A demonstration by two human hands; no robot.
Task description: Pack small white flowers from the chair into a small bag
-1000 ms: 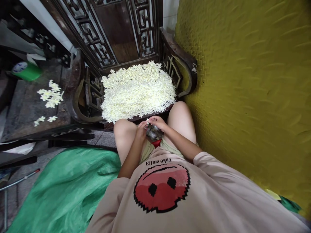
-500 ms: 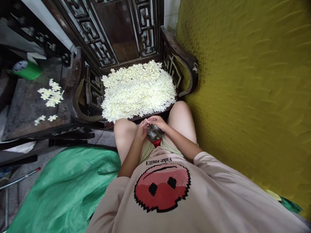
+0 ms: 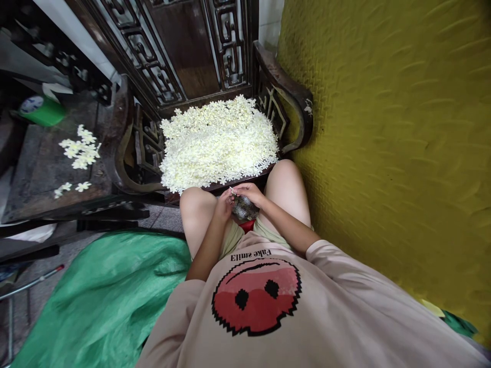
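Note:
Between my knees, in front of the chair, my left hand (image 3: 224, 202) and my right hand (image 3: 247, 191) meet at the fingertips. Both are closed in a pinch around something small and whitish (image 3: 231, 189), too small to name. Beyond them a thick layer of white and pale yellow flowers (image 3: 218, 145) covers the seat of a dark carved wooden chair (image 3: 123, 138). Below my hands sits a greyish, speckled thing (image 3: 244, 208), partly hidden by my fingers and legs.
On the left, a dark wooden table (image 3: 42, 168) bears loose flowers (image 3: 81, 148) and a green roll (image 3: 45, 110). Green sheeting (image 3: 115, 291) lies at lower left. A yellow textured surface (image 3: 383, 153) rises close on the right.
My right hand's fingers have shifted very slightly around the small whitish thing. Everything else looks the same.

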